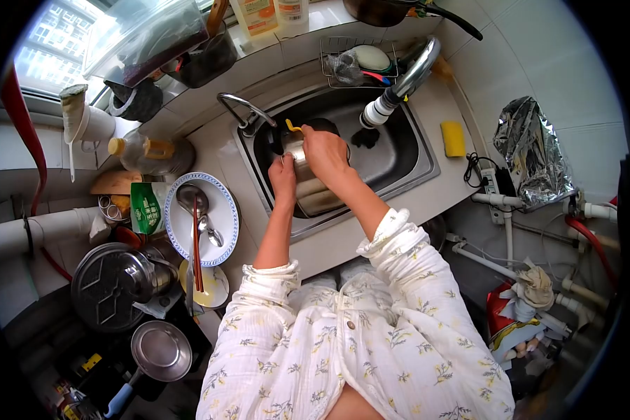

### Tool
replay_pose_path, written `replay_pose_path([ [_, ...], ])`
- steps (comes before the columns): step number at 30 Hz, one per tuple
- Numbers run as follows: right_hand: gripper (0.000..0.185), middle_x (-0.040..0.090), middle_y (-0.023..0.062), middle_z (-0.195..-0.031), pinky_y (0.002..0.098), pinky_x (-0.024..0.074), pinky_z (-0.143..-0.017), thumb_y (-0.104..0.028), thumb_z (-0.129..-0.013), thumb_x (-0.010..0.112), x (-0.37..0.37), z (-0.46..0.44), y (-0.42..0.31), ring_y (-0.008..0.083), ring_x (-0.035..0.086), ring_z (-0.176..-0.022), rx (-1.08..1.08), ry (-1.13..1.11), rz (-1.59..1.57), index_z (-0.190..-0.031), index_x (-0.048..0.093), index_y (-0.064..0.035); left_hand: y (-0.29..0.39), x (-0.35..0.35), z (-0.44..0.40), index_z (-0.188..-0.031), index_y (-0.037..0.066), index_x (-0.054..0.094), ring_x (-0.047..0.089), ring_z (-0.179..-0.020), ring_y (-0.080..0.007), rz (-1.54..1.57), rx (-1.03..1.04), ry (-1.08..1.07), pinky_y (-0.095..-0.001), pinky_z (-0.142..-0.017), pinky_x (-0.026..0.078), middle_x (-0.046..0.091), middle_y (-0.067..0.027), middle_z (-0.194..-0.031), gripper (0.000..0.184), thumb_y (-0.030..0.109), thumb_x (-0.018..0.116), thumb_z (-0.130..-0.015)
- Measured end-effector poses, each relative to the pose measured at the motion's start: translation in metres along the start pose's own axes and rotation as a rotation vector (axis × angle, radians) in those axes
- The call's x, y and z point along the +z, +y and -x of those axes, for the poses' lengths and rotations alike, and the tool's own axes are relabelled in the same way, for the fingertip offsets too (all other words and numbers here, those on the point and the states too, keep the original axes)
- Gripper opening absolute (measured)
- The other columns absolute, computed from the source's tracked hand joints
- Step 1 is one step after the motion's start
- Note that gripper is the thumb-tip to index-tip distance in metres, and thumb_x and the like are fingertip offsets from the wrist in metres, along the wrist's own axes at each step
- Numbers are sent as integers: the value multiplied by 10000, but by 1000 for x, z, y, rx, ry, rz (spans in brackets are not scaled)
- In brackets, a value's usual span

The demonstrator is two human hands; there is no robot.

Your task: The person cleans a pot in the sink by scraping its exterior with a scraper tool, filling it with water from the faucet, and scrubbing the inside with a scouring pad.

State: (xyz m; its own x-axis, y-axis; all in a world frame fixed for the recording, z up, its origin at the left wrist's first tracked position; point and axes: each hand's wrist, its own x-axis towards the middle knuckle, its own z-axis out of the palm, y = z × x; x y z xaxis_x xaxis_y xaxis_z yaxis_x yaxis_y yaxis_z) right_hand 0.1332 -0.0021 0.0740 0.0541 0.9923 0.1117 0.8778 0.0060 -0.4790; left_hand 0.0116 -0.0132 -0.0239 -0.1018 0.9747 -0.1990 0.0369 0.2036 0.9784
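A stainless-steel pot (311, 192) sits tilted in the left part of the metal sink (416, 150). My left hand (282, 180) is closed on the pot's near-left rim, thumb on top. Over the pot is my right hand (327, 152), its fingers curled down against the metal. A thin yellow piece (293, 126) pokes out at its fingertips; the rest is hidden by the hand, so its kind does not show. Just left of it, a black part (276, 140) that looks like the pot's handle lies below the slim curved tap (248, 105).
A larger spray faucet (399, 91) hangs over the sink's right side, near a dark scrubber (365, 138). A yellow sponge (452, 139) lies on the right counter. At left stand a blue-rimmed bowl (234, 231) with ladle and chopsticks, and an oil bottle (154, 155).
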Motion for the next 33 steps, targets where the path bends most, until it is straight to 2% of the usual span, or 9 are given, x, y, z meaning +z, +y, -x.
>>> replay_pose_path([
  [3,188,617,160,-655,448,475,-537,-128,-804,537,0,-9,-1,347,618,-622,-44,-41,36,-947,574,-12,12,14,11,-757,6,537,384,-555,-56,-41,-13,-49,-247,-502,335,475,28,-613,268,229,503,-902],
  [6,239,616,171,-654,447,474,-526,-148,-799,547,-8,13,4,355,616,-609,42,-82,91,-978,574,8,28,35,18,-729,14,522,365,-513,-50,43,-11,-51,-253,-457,303,455,40,-569,274,226,504,-901],
  [14,294,612,172,-651,446,476,-528,-128,-815,520,-5,1,29,352,616,-606,65,-31,45,-1076,573,-2,12,42,12,-755,0,545,389,-558,-50,-39,1,-68,-247,-492,326,485,28,-613,270,223,499,-900],
  [18,251,618,166,-652,445,484,-523,-121,-807,514,-8,31,11,343,624,-604,50,-50,57,-1023,569,-8,37,42,19,-769,-5,553,393,-571,-54,65,-118,-52,-251,-510,336,485,30,-624,260,216,503,-895],
  [22,187,626,157,-661,441,495,-534,-109,-783,528,-20,19,23,343,630,-621,46,-45,67,-939,567,-14,31,35,16,-776,7,575,398,-588,-50,5,-99,-62,-252,-521,342,490,35,-639,246,210,503,-895],
  [25,145,630,156,-670,431,500,-533,-110,-769,548,-12,-8,23,338,634,-634,7,-19,58,-883,564,-21,15,34,12,-835,-10,571,368,-560,-53,52,-63,-75,-247,-487,297,467,44,-620,229,202,513,-901],
  [26,156,630,157,-671,418,502,-530,-117,-754,571,-9,-7,19,329,636,-633,-12,-61,71,-871,568,-14,4,38,10,-864,-2,581,366,-567,-52,175,-29,-85,-246,-486,295,464,46,-629,213,194,510,-905],
  [29,207,629,155,-668,409,506,-538,-122,-745,587,-4,15,8,328,635,-628,12,-78,107,-916,578,-5,28,40,21,-883,-6,584,382,-584,-50,270,-103,-92,-242,-503,310,486,44,-652,214,191,502,-909],
  [33,278,612,140,-637,408,476,-502,-145,-774,582,-29,22,12,319,624,-605,-34,-124,92,-1024,588,-24,25,31,18,-774,58,528,448,-621,-53,184,-138,-102,-229,-565,375,525,31,-693,205,218,527,-901],
])
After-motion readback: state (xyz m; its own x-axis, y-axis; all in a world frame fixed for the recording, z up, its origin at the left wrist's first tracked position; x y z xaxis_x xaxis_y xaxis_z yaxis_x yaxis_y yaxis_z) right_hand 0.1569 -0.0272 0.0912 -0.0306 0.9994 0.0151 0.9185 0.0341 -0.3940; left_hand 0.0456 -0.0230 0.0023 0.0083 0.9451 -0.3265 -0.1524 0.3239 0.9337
